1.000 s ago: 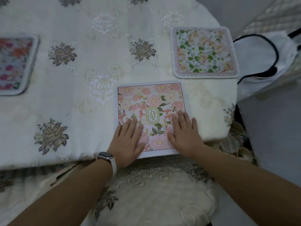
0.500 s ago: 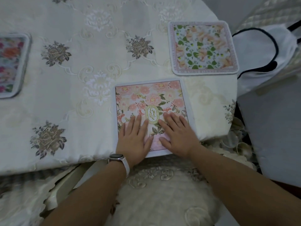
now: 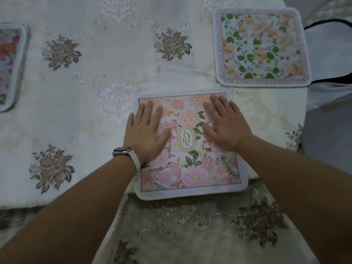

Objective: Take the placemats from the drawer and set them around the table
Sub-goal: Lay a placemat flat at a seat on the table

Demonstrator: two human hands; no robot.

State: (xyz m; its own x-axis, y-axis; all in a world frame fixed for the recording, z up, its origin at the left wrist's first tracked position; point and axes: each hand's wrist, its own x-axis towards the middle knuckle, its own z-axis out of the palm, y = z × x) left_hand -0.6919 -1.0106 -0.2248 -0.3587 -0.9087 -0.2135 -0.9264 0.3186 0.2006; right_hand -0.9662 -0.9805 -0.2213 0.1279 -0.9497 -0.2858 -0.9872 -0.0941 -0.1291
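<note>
left hand point(image 3: 146, 132) and right hand point(image 3: 226, 126) lie flat, fingers straight, holding nothing, pressing on the far half of the pink placemat point(image 3: 190, 168). the table point(image 3: 95, 92) wears a cream cloth with embroidered roses. the pink placemat sits at its near edge. a green-leaf placemat point(image 3: 262, 48) lies apart at the far right; a third placemat point(image 3: 9, 65) is cut off at the left. a watch point(image 3: 122, 151) circles the left wrist.

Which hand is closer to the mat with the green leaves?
The right hand. It lies flat on the right part of the pink mat, close to the green-leaf mat's near-left corner. The left hand lies flat on the pink mat's left part, farther away.
</note>
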